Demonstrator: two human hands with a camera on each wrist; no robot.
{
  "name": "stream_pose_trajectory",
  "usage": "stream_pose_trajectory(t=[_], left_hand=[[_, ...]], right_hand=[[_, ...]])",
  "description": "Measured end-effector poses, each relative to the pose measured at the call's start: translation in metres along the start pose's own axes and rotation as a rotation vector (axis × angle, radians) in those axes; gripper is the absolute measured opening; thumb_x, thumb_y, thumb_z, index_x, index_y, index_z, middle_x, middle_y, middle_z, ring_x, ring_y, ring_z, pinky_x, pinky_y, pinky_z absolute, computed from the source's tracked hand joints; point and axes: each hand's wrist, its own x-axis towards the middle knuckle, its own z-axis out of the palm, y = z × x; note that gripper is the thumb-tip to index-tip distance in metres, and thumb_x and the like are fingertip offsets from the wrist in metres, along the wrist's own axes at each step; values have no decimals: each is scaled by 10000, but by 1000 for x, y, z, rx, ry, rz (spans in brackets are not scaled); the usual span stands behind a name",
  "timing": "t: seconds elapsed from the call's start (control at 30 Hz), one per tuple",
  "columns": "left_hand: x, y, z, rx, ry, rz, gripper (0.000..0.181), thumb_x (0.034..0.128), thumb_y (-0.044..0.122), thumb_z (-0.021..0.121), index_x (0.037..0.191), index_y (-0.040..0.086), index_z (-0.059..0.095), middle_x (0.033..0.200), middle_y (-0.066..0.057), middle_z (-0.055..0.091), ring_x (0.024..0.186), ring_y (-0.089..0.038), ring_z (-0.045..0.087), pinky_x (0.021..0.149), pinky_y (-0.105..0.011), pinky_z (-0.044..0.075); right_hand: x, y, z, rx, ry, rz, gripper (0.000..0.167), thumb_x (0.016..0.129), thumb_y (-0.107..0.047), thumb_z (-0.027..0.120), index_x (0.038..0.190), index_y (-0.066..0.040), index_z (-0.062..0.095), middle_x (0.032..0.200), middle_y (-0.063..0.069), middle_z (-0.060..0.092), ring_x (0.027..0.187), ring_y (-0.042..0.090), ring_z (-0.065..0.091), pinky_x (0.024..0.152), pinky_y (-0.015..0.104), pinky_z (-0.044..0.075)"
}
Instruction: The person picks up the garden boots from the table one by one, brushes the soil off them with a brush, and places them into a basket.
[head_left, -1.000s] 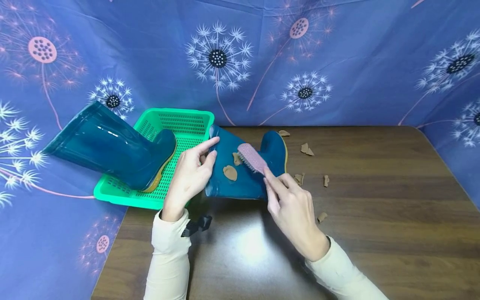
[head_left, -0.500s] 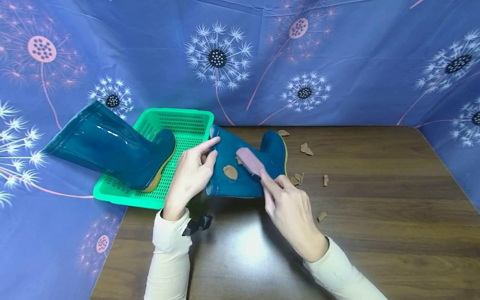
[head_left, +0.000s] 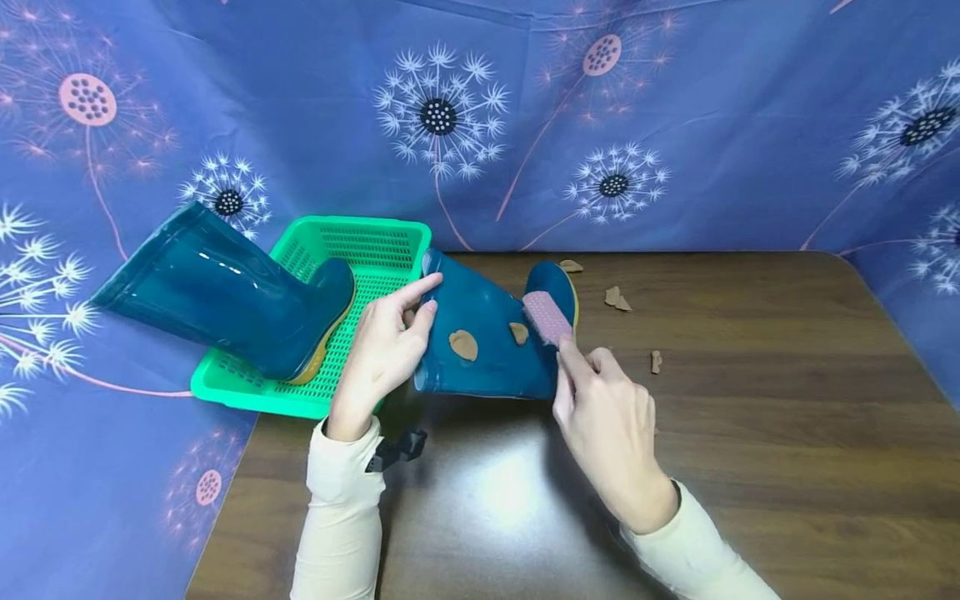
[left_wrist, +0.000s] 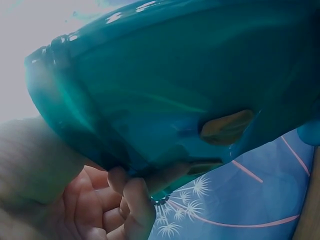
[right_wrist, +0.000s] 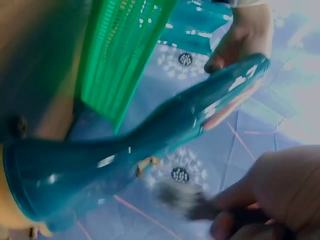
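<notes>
A blue-green rubber boot (head_left: 480, 292) lies on its side, its toe to the right. My left hand (head_left: 386, 350) grips it at the top opening, with the index finger along the shaft in the left wrist view. In my right hand (head_left: 611, 425) is a pink brush (head_left: 546, 317), held by the handle over the boot's ankle. In the right wrist view the blurred bristles (right_wrist: 177, 196) appear slightly apart from the boot. Two flat brown clay-like pieces (head_left: 463, 345) stick to the shaft; the smaller piece (head_left: 518, 332) sits nearer the ankle.
A green basket (head_left: 375, 222) at the left holds a second blue-green boot (head_left: 225, 300), its shaft leaning out over the basket's edge. Several brown crumbs (head_left: 618, 298) are scattered on the wooden table (head_left: 787, 400). A patterned blue cloth (head_left: 697, 108) hangs behind.
My right hand has swept the brush rightward along the boot towards the ankle. The smaller brown piece has slid right along the shaft. The left hand stays in place.
</notes>
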Motion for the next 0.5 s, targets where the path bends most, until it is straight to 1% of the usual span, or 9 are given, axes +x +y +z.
stream_pose_trajectory(t=[0.07, 0.13, 0.2, 0.3, 0.33, 0.37, 0.43, 0.5], left_hand=[[-1, 0, -1, -5, -1, -7, 442, 1112, 228, 543, 1553, 243, 576, 660, -58, 486, 572, -274, 498, 563, -389, 398], [-1, 0, -1, -4, -3, -8, 445, 1112, 229, 542, 1555, 238, 573, 655, -59, 483, 570, -274, 498, 566, -389, 399], [-1, 0, -2, 1, -5, -9, 445, 1112, 232, 541, 1556, 239, 572, 657, -55, 484, 565, -274, 497, 563, -387, 398], [-2, 0, -3, 7, -1, -8, 441, 1113, 233, 540, 1552, 238, 578, 663, -50, 490, 568, -270, 500, 565, -387, 395], [-1, 0, -3, 7, -1, -7, 440, 1112, 232, 541, 1550, 240, 579, 664, -49, 491, 569, -270, 500, 563, -388, 395], [-1, 0, -2, 5, -2, -7, 440, 1112, 231, 542, 1550, 239, 579, 661, -50, 489, 568, -271, 499, 561, -388, 394], [-1, 1, -1, 2, -5, -5, 440, 1111, 230, 542, 1550, 236, 580, 655, -53, 485, 569, -272, 500, 562, -388, 394], [-1, 2, -1, -2, -7, -4, 441, 1111, 228, 541, 1551, 232, 578, 651, -54, 481, 568, -274, 499, 563, -388, 395]], right_hand=[[0, -1, -1, 62, -30, -65, 262, 961, -87, 735, 1212, -55, 802, 786, 127, 661, 459, 244, 539, 388, 388, 411], [-2, -1, -1, 78, -66, -104, 279, 948, -75, 744, 1221, -56, 799, 777, 109, 649, 446, 200, 507, 384, 348, 383], [-4, 0, -3, 42, -82, -77, 277, 933, -61, 748, 1204, -54, 802, 767, 122, 646, 422, 216, 496, 374, 362, 388], [-6, 2, -5, -48, -50, 7, 229, 921, -51, 746, 1142, -29, 803, 759, 180, 646, 401, 320, 507, 362, 459, 407], [-7, 3, -6, -55, -37, 17, 217, 926, -46, 739, 1131, -17, 800, 759, 191, 643, 397, 327, 501, 360, 473, 406], [-8, 4, -7, -42, -35, 12, 216, 934, -48, 735, 1137, -17, 802, 752, 181, 632, 393, 294, 477, 359, 453, 400], [-10, 4, -8, -1, -56, -28, 227, 945, -57, 725, 1154, -24, 806, 745, 143, 620, 400, 216, 422, 356, 384, 369], [-13, 4, -9, 5, -77, -44, 224, 939, -58, 727, 1145, -23, 806, 738, 125, 613, 397, 195, 409, 354, 359, 347]])
